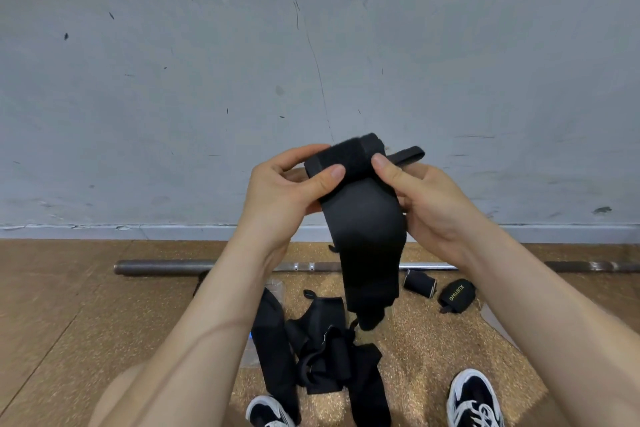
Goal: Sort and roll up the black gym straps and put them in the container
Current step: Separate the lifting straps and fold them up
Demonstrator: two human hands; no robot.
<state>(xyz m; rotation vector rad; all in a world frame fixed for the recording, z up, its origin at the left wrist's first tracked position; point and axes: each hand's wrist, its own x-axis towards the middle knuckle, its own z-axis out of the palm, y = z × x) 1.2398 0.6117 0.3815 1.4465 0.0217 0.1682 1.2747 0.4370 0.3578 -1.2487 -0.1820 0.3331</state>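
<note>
1. Wall [311,45]: grey, matte, scuffed.
2. Floor [86,305]: brown, speckled, cork-like.
3. Metal bar [166,267]: round, lies on the floor along the wall.
4. Held strap [363,229]: black, wide, smooth fabric. Fuzzy patch at top, thin loop sticking out right. It hangs in the air above the floor.
5. Left hand [287,191] and right hand [426,198]: each grip is clamped on the held strap's top end, thumbs on its front.
6. Strap pile [322,357]: loose black straps, tangled, on the floor below the held strap.
7. Shoes [472,399]: black-and-white, just beside the pile.
8. Plain rolled strap [419,282] and lettered rolled strap [455,292]: tight rolls on the floor, right of the pile.
9. Clear plastic [275,288]: peeks from under the pile. Cannot tell whether it is the container; contents hidden.
</note>
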